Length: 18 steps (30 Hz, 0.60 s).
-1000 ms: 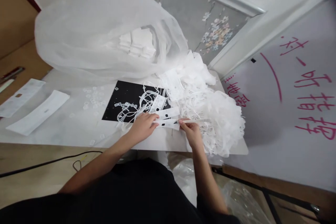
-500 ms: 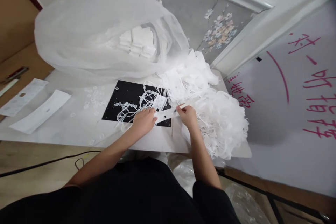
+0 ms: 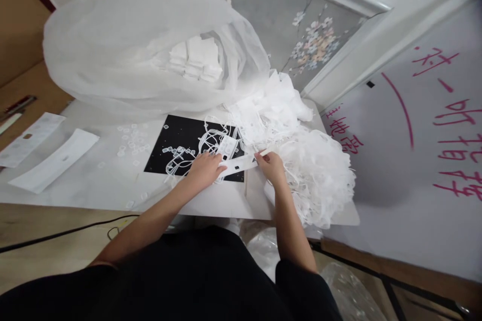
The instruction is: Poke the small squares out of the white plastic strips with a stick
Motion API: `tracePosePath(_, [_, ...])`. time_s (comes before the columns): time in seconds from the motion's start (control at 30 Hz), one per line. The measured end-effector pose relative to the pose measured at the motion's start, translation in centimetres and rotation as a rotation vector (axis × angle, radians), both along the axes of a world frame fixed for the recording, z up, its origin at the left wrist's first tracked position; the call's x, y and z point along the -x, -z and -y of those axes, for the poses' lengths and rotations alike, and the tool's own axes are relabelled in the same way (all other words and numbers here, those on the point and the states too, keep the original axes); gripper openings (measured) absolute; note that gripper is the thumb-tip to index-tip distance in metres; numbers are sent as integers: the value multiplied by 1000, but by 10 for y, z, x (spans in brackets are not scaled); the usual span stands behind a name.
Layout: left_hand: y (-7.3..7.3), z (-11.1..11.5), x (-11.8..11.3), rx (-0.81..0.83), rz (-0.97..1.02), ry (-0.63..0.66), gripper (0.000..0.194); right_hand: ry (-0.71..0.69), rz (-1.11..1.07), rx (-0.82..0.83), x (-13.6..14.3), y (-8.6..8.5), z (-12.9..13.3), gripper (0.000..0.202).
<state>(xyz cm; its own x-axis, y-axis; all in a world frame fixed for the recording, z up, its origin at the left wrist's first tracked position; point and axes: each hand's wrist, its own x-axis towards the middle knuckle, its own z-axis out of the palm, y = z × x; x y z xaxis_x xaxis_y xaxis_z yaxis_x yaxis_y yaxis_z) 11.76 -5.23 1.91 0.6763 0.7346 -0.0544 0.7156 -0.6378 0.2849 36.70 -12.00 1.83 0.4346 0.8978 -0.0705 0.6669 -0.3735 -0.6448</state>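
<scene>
A white plastic strip [image 3: 244,163] with a small rectangular hole lies over the right part of a black mat [image 3: 156,153]. My left hand [image 3: 206,169] holds the strip's left end, thumb on top. At its right end my right hand [image 3: 273,168] is closed around a slim, pale, stick-like tool [image 3: 266,151], whose dark tip touches or nearly touches the strip; its exact kind is unclear. Just beyond the strip sit a small white perforated piece [image 3: 227,146] and a tangle of thin white loops [image 3: 211,138]. Tiny clear squares [image 3: 178,151] are scattered on the mat.
Right of the mat rises a heap of white strips [image 3: 324,175], with more white sheets [image 3: 274,105] behind. A large translucent bag [image 3: 113,50] holds stacked white pieces. Two white panels [image 3: 56,160] lie at the left. A whiteboard [image 3: 395,185] with red writing stands at the right.
The view has shifted slightly. Both hands keep the strip in nearly the same place, and the tool's dark tip has barely moved along its right end.
</scene>
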Motion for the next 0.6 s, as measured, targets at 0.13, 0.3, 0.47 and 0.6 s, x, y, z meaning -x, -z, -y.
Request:
tracePosePath(0.13, [-3, -2, 3, -60, 58, 107, 21, -77, -112, -11, -6, -1, 4, 39])
tracePosePath(0.3, [-18, -9, 18, -304, 167, 319, 26, -126, -273, -227, -1, -8, 18, 35])
tracePosePath(0.47, [-33, -17, 39, -387, 249, 384, 30, -552, -203, -337, 24, -31, 23, 21])
tracePosePath(0.6, [-34, -18, 50, -344, 273, 366, 30, -723, -142, -253, 40, -30, 10, 20])
